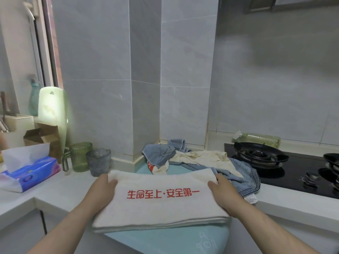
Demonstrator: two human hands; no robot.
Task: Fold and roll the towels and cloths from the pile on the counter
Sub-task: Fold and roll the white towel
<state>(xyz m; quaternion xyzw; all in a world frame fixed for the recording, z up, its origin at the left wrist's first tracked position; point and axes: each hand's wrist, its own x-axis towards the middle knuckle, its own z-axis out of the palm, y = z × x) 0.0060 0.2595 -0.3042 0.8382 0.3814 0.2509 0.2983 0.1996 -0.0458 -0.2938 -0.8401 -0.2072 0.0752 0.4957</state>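
The towel (157, 208), white, folded, red lettering up, lies flat on the teal mat (165, 241) on the counter (60, 189). The left hand (104, 189) grips its left end and the right hand (222, 195) its right end, with thumbs on top and fingers hidden beneath. The pile (198, 158) lies just behind the towel, the cups (80, 156) behind-left, the stove (260, 156) right.
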